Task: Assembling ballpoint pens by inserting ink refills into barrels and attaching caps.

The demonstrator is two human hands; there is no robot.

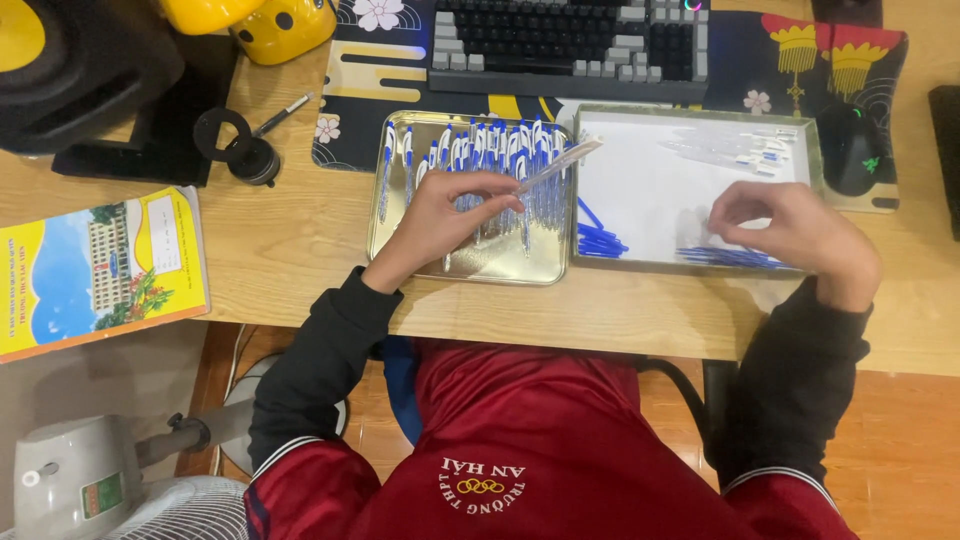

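Wooden desk [290,250], pale grain, carrying two metal trays side by side.

Left tray [385,245]: shiny, holding a row of clear pen barrels with blue caps [490,150].

Right tray [815,150]: lined white, with a bundle of blue refills [600,240] at its near-left corner, more blue refills [730,257] along the near edge, and small clear parts [760,150] at the far corner.

Left hand [450,215]: over the left tray, fingers pinching one clear pen barrel [560,165], angled up and rightward.

Right hand [790,230]: over the right tray, fingertips pressed together at the refills; whether one is already gripped I cannot tell.

Step judged in hand: picking a refill for the held barrel. Next move calls for lining its tip with the barrel's open end.
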